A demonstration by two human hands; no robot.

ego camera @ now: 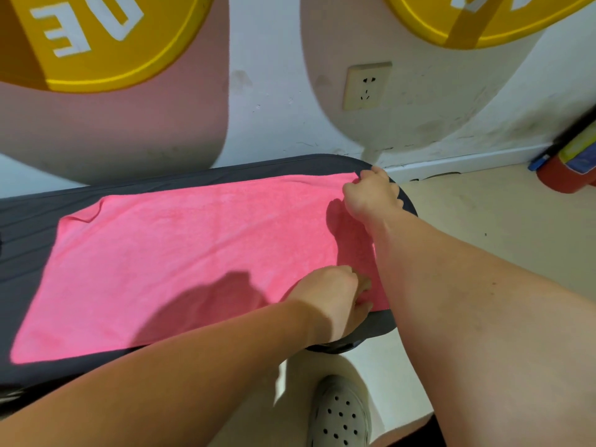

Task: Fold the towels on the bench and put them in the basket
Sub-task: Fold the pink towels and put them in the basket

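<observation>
Pink towel (180, 253) spread in a single layer on the dark grey padded bench (29, 221), reaching to the rounded right end; far left corner of the towel turned over on itself in a small fold; near long edge lying just inside the bench's near edge.

Right hand (371, 193) at the far right corner of the bench, fingers curled; pinches the far right corner of the towel between thumb and fingers; grip narrow, cloth held.

Left hand (335, 300) at the near right corner of the bench, knuckles up, fingers curled down onto the near right corner of the towel; grips the cloth there, fingertips partly hidden under the hand.

Both forearms bare, reaching over the right end of the bench.

Beyond the far edge: wall with an electrical socket (367, 86) and two round yellow signs (96, 40); red fire extinguisher (566, 179) on the floor, well apart to the right; grey perforated clog (338, 414) on the floor below the near edge.
</observation>
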